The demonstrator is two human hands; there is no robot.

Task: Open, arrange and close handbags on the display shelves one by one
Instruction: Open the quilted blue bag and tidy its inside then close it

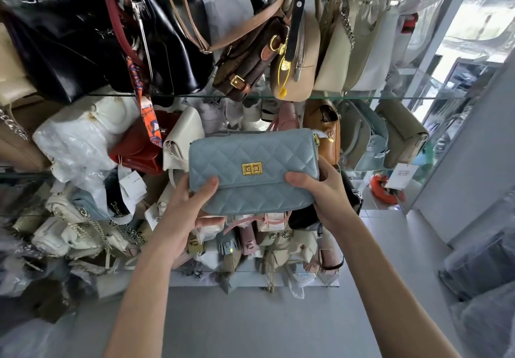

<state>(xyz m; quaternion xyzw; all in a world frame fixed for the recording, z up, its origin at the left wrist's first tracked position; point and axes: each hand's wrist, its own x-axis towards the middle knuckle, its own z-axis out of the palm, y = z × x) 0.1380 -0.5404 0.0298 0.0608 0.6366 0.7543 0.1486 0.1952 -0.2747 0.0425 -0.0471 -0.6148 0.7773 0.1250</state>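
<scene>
One quilted blue flap handbag (252,171), gold turn-lock (251,168) fastened, gripped in my left hand (185,204) and right hand (320,187); dozens on the glass shelves (362,97) apparently remain.

Hidden fingers, cropped and blurred bags

Both hands' fingers, left hand (182,210) and right hand (320,187), vanish behind the blue bag (250,171), only thumbs showing in front. The black bags (83,45) and their straps are cut off by the top edge. The white bags (64,235) at lower left smear into blur; the price tag (401,175) is unreadable.
</scene>
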